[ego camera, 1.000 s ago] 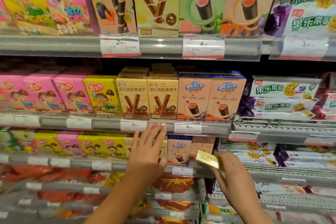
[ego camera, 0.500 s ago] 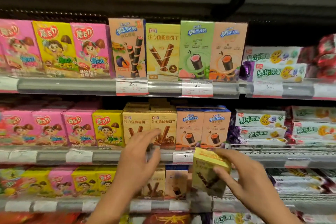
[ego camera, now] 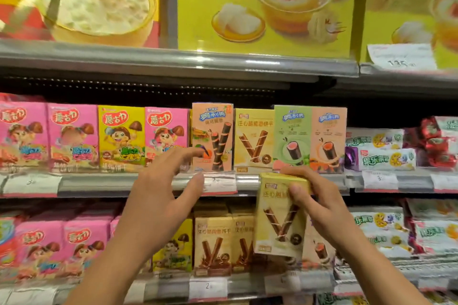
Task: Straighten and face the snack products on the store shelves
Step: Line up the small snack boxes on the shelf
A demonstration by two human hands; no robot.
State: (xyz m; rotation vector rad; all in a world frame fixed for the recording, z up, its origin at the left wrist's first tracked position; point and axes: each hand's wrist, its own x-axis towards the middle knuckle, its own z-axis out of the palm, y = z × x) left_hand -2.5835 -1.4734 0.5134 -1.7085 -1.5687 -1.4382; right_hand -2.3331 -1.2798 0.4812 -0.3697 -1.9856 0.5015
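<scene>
My right hand (ego camera: pixel 319 203) grips a pale yellow wafer-roll box (ego camera: pixel 277 225) by its top, upright and front-facing, in front of the shelf rail (ego camera: pixel 99 183). A matching pale yellow box (ego camera: pixel 254 140) stands on the middle shelf between an orange wafer-roll box (ego camera: pixel 213 136) and a green box (ego camera: pixel 292 136). My left hand (ego camera: pixel 163 190) is raised with fingers spread, fingertips near the lower left of the orange box and holding nothing. Pink and yellow mushroom-biscuit boxes (ego camera: pixel 121 138) line the shelf to the left.
Large yellow gift boxes (ego camera: pixel 262 5) fill the top shelf. Brown wafer-roll boxes (ego camera: pixel 213 245) and pink boxes (ego camera: pixel 84 242) stand on the lower shelf. Flat biscuit packs (ego camera: pixel 381 151) and red wrapped snacks (ego camera: pixel 433 141) lie stacked at the right. Price tags (ego camera: pixel 218 183) hang along the rails.
The view has tilted upward by one shelf. My right hand lifted the yellow box from the lower shelf and turned it upright. My left hand rose to the middle shelf.
</scene>
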